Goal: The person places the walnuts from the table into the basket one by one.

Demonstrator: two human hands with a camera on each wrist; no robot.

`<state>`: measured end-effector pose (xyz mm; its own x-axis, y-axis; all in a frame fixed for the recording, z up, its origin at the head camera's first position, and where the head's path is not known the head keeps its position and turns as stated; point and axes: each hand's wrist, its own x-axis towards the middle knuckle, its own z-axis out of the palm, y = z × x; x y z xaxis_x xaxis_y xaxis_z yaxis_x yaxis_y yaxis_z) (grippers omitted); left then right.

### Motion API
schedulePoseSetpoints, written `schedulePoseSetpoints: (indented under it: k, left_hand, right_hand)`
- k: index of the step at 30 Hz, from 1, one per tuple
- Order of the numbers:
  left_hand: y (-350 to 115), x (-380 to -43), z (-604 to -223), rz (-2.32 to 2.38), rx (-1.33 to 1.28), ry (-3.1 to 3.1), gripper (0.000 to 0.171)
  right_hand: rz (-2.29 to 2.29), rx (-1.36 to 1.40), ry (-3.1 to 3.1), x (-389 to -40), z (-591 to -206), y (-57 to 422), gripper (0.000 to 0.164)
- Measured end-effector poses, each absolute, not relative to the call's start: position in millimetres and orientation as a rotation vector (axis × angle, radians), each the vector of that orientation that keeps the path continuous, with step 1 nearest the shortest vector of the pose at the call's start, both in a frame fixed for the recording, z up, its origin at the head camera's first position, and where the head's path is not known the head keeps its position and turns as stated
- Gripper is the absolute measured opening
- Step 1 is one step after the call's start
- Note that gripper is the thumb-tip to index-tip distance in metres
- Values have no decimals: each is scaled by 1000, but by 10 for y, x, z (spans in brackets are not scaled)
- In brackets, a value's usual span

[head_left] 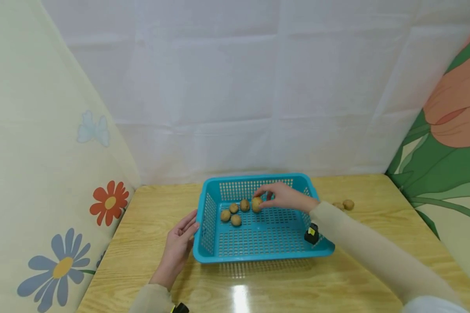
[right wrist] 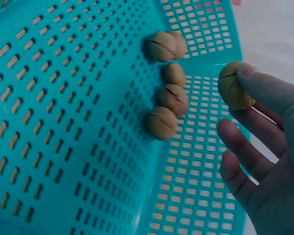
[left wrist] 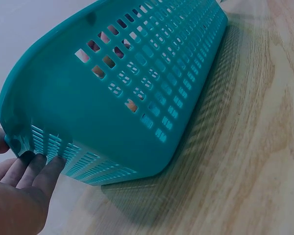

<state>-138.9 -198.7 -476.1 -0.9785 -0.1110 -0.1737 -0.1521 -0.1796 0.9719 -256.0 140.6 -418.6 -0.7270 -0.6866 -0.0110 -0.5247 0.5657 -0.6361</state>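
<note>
A blue plastic basket with slotted walls stands on the table. My right hand reaches in over its right side and pinches a walnut between thumb and fingers, above the basket floor. Below lie several more walnuts, grouped toward the left and back of the basket in the head view. At the basket's left end, my left hand grips the rim. In the left wrist view its fingers lie against the slotted outer wall, with the thumb at the rim.
Right of the basket, loose walnuts rest on the wooden table, partly hidden behind the right sleeve. A white cloth hangs at the table's back edge. Flower-printed panels stand at both sides.
</note>
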Motion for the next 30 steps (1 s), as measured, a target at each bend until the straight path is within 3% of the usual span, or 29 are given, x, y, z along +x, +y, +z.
schedulePoseSetpoints:
  k: [11, 21, 30]
  left_hand:
    - [-1983, -1380, -4770, 2373, -323, 1970, 54]
    - [-1986, -1400, -4796, 2381, -326, 1965, 53]
    - [-1998, -1406, -4791, 2377, -314, 1973, 52]
  right_hand:
    - [-897, -986, 2385, -2598, -4533, 1109, 39]
    - [-760, -1074, 2463, -2670, -4677, 933, 30]
    - [-716, -1092, 2487, -2668, -4678, 911, 31]
